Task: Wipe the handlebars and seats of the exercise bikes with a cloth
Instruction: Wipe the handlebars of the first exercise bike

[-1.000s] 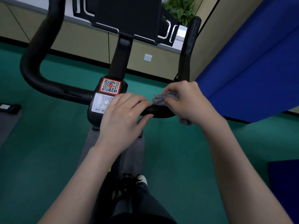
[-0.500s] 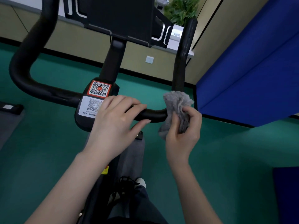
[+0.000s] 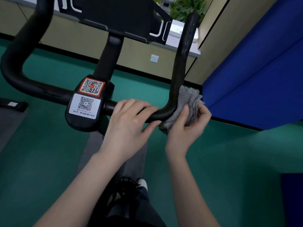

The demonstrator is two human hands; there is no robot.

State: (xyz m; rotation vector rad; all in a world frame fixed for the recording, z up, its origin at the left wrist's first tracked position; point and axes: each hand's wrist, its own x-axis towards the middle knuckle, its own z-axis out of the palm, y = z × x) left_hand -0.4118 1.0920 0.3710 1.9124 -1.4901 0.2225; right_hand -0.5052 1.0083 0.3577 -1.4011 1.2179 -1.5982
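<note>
Green floor [image 3: 49, 161] lies below me. My left hand [image 3: 129, 118] still grips the handlebar [image 3: 179, 66] crossbar, while my right hand [image 3: 188, 126], pinching the grey cloth [image 3: 188, 100], has dropped from the bar's top to its right bend, so the upright probably comes next.

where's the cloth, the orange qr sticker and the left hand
cloth [image 3: 190, 97]: head view, on its fluffy upper part.
orange qr sticker [image 3: 91, 86]: head view, on the middle of the code.
left hand [image 3: 129, 118]: head view, on the back of the hand, which grips the handlebar [image 3: 180, 63].
</note>
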